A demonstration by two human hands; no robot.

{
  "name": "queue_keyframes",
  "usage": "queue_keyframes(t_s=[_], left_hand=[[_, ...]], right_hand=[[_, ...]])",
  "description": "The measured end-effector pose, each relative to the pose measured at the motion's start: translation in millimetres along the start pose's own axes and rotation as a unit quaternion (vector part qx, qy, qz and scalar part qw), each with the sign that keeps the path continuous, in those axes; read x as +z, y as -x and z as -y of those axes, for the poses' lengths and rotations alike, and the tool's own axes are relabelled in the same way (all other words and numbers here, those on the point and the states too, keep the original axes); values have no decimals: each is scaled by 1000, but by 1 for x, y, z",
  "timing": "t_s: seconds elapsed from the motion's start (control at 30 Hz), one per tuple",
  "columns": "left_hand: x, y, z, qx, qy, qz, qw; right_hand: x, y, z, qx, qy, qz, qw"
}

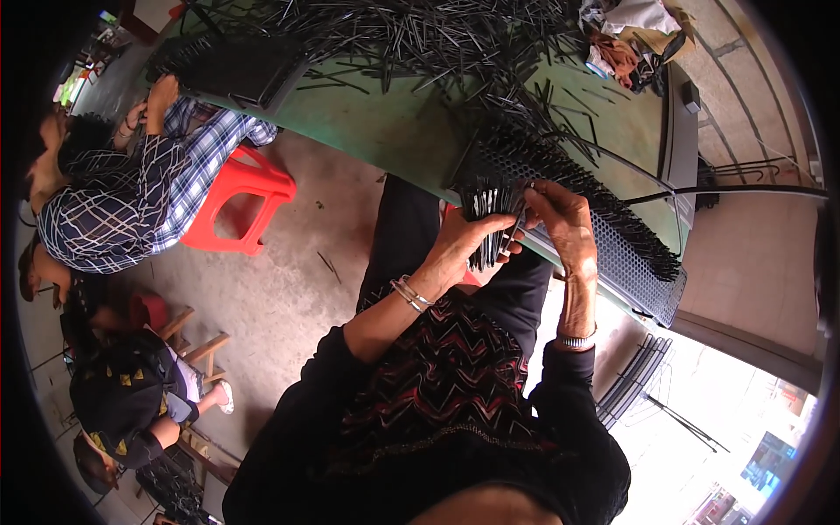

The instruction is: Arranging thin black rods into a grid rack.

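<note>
My left hand is wrapped round an upright bundle of thin black sticks, its thumb across their near side. Close beside the bundle's right side, my right hand has thumb and forefinger pinched together, with what looks like one thin black stick between them. Both hands are above my lap at the table's near edge. Just beyond them lies a grey perforated board with rows of short black sticks standing up along it. The tips of my right fingers partly hide the bundle's side.
A large loose heap of black sticks covers the far part of the green table. A black cable crosses at right. A person sits at left by a red stool; another person sits lower left.
</note>
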State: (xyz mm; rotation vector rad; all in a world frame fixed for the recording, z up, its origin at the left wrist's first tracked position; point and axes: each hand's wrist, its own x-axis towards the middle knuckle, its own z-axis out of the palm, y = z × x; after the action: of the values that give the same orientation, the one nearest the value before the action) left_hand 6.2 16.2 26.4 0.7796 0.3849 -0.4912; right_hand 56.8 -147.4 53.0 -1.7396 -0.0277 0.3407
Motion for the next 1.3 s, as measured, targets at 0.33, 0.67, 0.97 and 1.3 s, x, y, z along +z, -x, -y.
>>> queue_keyframes(t_s=[0.33, 0.67, 0.97, 1.3], left_hand=[[-11, -8, 14, -22, -2, 9, 1000], [-12, -14, 22, -80, 156, 45, 983], [-10, -13, 27, -54, 148, 29, 987], [-8, -14, 25, -35, 89, 6, 995]], right_hand=[[-10, 5, 17, 33, 48, 35, 998], [-17, -10, 6, -156, 86, -206, 962], [-19, -23, 0, -159, 163, -207, 952], [-25, -25, 2, -165, 214, -172, 947]])
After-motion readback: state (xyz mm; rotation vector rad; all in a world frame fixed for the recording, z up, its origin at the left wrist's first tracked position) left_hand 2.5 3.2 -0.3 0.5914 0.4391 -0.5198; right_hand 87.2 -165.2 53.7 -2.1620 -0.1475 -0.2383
